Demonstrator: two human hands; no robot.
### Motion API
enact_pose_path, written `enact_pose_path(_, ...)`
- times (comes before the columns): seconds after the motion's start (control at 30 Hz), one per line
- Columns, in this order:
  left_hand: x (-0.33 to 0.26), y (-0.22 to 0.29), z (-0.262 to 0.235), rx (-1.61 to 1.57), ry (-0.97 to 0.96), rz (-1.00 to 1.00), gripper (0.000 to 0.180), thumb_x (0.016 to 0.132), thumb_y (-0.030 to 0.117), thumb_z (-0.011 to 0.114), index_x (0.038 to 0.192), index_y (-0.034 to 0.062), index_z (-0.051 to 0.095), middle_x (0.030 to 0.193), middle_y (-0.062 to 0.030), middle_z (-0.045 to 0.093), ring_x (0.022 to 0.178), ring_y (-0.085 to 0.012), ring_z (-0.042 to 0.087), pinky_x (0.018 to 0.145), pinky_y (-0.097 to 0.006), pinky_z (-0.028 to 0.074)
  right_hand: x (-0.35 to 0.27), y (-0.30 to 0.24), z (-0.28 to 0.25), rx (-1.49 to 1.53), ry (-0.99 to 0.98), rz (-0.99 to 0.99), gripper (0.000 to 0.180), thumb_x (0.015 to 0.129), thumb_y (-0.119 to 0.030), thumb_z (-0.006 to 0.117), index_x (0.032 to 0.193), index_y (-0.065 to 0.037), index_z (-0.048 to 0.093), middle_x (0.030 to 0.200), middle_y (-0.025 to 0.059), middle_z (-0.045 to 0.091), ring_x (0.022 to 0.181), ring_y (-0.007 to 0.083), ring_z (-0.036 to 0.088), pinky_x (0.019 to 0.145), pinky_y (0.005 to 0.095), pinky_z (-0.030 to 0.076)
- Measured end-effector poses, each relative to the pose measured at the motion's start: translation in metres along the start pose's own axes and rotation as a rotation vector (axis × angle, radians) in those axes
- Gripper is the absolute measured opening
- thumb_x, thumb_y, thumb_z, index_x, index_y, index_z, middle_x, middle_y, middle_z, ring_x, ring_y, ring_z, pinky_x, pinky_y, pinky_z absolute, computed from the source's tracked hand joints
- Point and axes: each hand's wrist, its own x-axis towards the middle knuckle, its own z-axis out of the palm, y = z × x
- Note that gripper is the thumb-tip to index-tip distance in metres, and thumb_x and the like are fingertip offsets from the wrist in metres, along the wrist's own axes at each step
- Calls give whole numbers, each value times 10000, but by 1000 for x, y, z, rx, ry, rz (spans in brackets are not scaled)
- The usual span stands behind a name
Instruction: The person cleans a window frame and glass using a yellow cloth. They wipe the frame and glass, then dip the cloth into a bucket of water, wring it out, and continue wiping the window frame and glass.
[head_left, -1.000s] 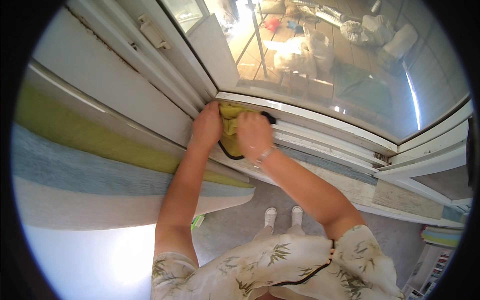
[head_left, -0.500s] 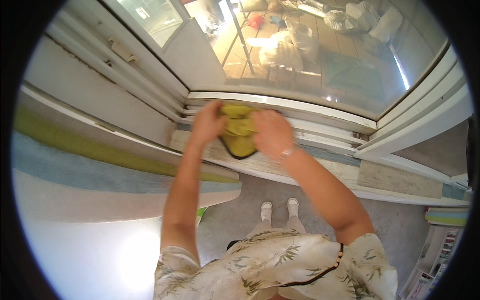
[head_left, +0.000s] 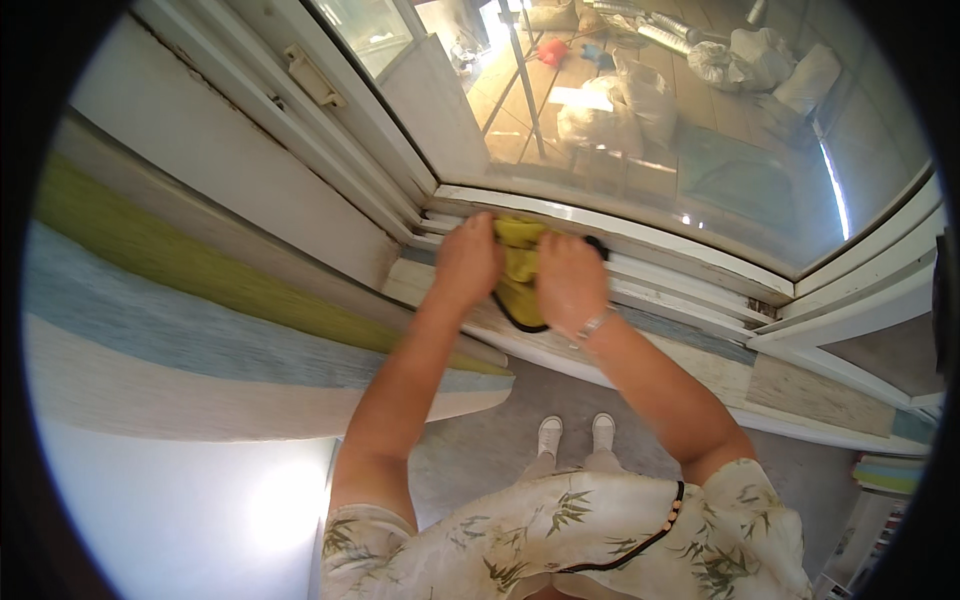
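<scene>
A yellow-green cleaning cloth [head_left: 520, 290] with a dark border is bunched over the white window track [head_left: 660, 282], its lower corner hanging onto the sill. My left hand [head_left: 468, 262] is closed on the cloth's left side, near the left end of the track. On the other side my right hand [head_left: 572, 285], with a bracelet at the wrist, grips the cloth with bent fingers. A dark edge of cloth pokes out beyond the right knuckles. The fingertips of both hands are partly hidden in the folds.
Behind the track stands a window pane [head_left: 720, 190], with white sacks [head_left: 630, 105] on the floor beyond it. A striped curtain [head_left: 250, 310] hangs at the left. The wood-patterned sill [head_left: 800, 390] runs off to the right, towards a white frame [head_left: 880, 330]. Shelves [head_left: 870, 530] stand at the lower right.
The whole view has shifted, with window and curtain appearing further right. Both hands still hold the cloth on the track and have come slightly closer together, the cloth more bunched between them.
</scene>
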Motion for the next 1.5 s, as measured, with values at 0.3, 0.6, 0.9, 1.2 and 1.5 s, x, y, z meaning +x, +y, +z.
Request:
enact_pose_path(0.3,6,-67,-4,87,63,-108,243,801,9,546,1043,11,565,999,-225,617,956,-417,596,795,-482,482,53,-51,43,120,36,-136,302,823,-151,563,1082,-3,607,994,136,632,998,252,586,830,363,480)
enact_pose_path(0.6,-26,26,16,-282,219,14,286,791,-31,565,1071,12,601,1039,-175,613,992,-367,567,841,-459,458,-30,47,-35,230,39,3,220,767,-98,641,978,-54,598,966,113,600,989,289,557,855,395,464)
enact_pose_path(0.9,-125,44,-12,-627,88,-139,500,785,33,674,1257,74,514,1200,-103,521,989,-226,540,778,-326,480,-104,49,-38,296,300,-97,308,719,9,629,1012,-83,652,990,102,605,1015,303,553,880,418,448)
enact_pose_path(1.2,-144,58,-7,-449,-7,192,741,722,247,776,1353,59,437,1464,-196,297,1257,-378,391,989,-437,397,-139,48,-70,572,264,-43,289,767,29,585,1045,-40,619,1039,127,616,1002,314,576,895,391,446)
enact_pose_path(1.5,-134,56,6,-854,74,-68,264,766,105,659,1022,43,642,959,-136,643,882,-306,621,772,-326,488,-137,45,-97,1138,-63,403,273,895,-141,635,1136,-46,547,916,42,629,808,108,546,723,231,444)
